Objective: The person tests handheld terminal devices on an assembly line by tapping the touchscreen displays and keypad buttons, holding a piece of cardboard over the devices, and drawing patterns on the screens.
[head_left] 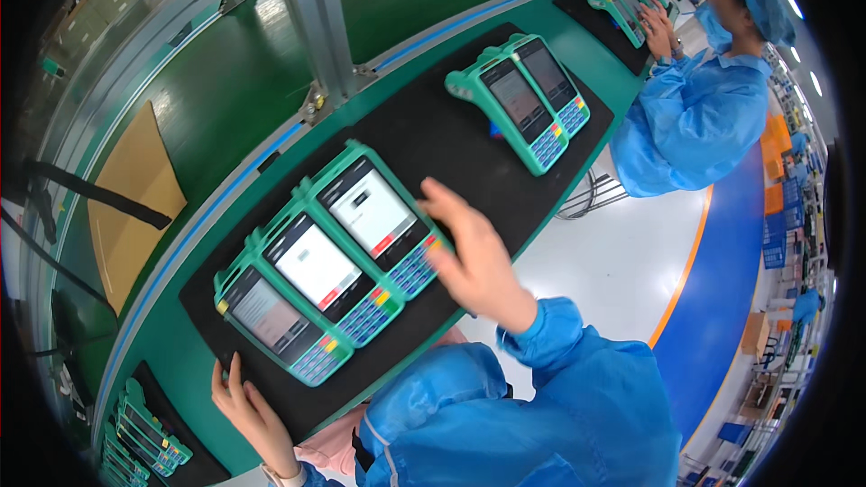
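Three green-cased payment terminals stand side by side on a black mat (487, 207) in front of me. The left terminal (271, 320) has a dimmer grey screen; the middle terminal (325, 269) and the right terminal (377, 216) show bright white screens with a red button. My right hand (474, 252) is over the right terminal's lower right edge, fingers apart, with nothing held; whether it touches the case I cannot tell. My left hand (253, 410) rests at the mat's near left edge, beside the left terminal, fingers spread and holding nothing.
Two more terminals (528, 99) lie farther right on the mat. A co-worker in blue (699, 117) handles other terminals (622, 11) at the far right. Several terminals (149, 428) sit at the lower left. A metal post (316, 22) rises behind the bench; brown cardboard (135, 207) lies beyond.
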The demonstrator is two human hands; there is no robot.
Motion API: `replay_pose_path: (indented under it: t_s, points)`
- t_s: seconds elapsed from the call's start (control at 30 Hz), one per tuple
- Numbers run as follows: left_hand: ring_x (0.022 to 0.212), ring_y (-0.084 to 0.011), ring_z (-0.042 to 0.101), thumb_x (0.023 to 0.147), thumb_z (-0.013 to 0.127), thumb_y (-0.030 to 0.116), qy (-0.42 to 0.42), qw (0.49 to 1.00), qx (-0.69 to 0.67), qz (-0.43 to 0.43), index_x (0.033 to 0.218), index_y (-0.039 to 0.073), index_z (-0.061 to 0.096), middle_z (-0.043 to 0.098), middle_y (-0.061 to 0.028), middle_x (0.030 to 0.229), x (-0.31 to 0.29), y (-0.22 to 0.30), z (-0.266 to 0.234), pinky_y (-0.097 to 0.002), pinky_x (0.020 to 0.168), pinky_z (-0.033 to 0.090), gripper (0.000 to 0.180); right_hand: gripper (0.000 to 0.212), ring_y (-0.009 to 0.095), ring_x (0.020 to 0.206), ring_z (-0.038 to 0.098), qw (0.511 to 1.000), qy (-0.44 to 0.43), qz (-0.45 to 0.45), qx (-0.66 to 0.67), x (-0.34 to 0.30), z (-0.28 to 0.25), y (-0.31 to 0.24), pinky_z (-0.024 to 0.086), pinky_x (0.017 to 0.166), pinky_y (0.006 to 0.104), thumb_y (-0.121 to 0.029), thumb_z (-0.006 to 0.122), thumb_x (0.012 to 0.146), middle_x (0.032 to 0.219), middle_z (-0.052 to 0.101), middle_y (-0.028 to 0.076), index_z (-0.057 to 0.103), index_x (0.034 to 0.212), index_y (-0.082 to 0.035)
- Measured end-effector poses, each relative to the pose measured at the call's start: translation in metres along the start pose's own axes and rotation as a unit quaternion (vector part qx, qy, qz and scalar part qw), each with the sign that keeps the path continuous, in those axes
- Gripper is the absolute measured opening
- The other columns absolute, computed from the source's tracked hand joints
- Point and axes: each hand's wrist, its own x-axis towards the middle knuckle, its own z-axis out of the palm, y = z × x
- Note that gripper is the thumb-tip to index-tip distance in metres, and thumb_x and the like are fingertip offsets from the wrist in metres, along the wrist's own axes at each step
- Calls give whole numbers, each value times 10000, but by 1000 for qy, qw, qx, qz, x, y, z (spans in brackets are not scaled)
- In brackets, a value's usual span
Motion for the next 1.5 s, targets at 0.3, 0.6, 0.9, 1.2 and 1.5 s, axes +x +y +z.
replay_pose_path:
  t_s: [0.3, 0.6, 0.9, 1.2, 1.5]
  points:
    - [1199, -364, 471, 927, 457, -12, -104, 975, -141, 139, 1363, 46, 486, 393, -233, 1421, 52, 105, 45, -410, 1015, 382, 440, 428, 337, 1098, 622, 987, 163, 11, -5, 54, -91, 109, 460, 933, 366, -227, 431, 986, 1051, 670, 224, 433, 1364, -27]
    - [1238, -367, 438, 867, 571, 40, -151, 956, -181, 177, 1358, 38, 478, 411, -202, 1438, 53, 100, 44, -415, 1032, 376, 500, 390, 284, 1071, 621, 985, 159, 63, -14, 59, -108, 114, 444, 922, 337, -259, 454, 994, 1082, 662, 178, 491, 1311, -35]
    - [1308, -392, 400, 853, 562, 41, -123, 980, -42, 148, 1293, -5, 519, 419, -198, 1437, 26, 28, 17, -440, 1096, 316, 445, 365, 368, 1365, 283, 968, 159, -90, -170, 26, -71, 76, 230, 1112, 473, -173, 582, 876, 1406, 406, 162, 580, 1221, -53]
    - [1230, -382, 446, 764, 450, -116, -64, 958, 276, 36, 1320, -48, 436, 456, -218, 1348, 6, -187, -60, -446, 1045, 395, 560, 394, 414, 1385, 218, 967, 100, -97, -215, 23, -53, 62, 191, 1109, 531, -269, 593, 813, 1451, 383, 170, 666, 1179, -146]
    - [972, -359, 474, 653, 586, 2, -84, 938, 325, 88, 1054, 22, 513, 450, -193, 1021, 23, -175, -98, -463, 810, 396, 408, 450, 387, 1387, 235, 971, 130, -95, -175, 23, -55, 66, 188, 1115, 524, -292, 571, 835, 1434, 403, 163, 600, 1241, -100]
